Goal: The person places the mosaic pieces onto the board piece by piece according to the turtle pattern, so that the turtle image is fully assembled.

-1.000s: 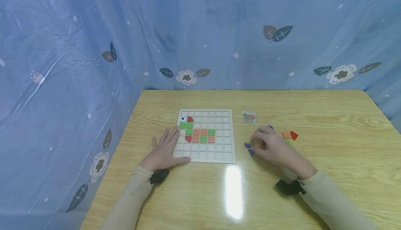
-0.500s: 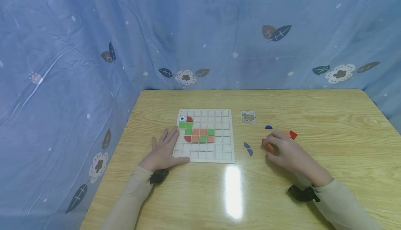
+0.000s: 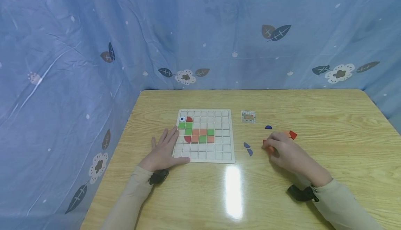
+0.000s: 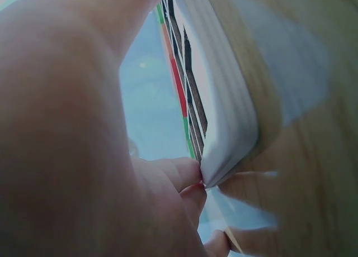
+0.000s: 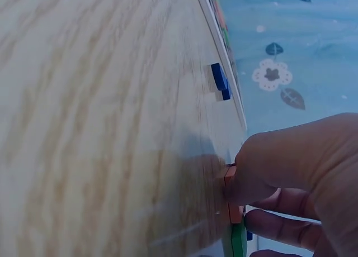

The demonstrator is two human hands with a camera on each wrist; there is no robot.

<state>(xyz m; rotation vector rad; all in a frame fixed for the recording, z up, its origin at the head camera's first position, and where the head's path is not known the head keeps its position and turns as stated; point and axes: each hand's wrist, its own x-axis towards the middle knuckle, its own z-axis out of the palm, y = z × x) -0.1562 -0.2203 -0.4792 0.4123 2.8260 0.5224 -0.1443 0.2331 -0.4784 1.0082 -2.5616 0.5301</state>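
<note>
My left hand [image 3: 161, 153] rests on the table, fingers spread, fingertips at the left side of a white grid board [image 3: 219, 150] and thumb along its near edge. Orange, green and red tiles and a white eye piece [image 3: 182, 119] lie in the board's cells. In the left wrist view, fingertips touch the board's corner [image 4: 229, 139]. Right of the board, my right hand [image 3: 286, 153] pinches an orange tile [image 5: 230, 179] between thumb and curled fingers, low over the table. A green tile [image 5: 239, 240] shows just beside it in the right wrist view. A red piece [image 3: 264, 141] peeks out at the fingertips.
Two blue pieces [image 3: 250, 152] lie between board and right hand. Another blue piece [image 3: 268, 127] lies farther back. A small picture card [image 3: 248, 117] is right of the board. Orange and red pieces [image 3: 293, 134] lie beyond the right hand. A blue curtain [image 3: 219, 49] hangs behind the table.
My right hand has moved right, from beside the two blue pieces to the orange and red pieces, uncovering the rear blue piece. The left hand stays put at the board.
</note>
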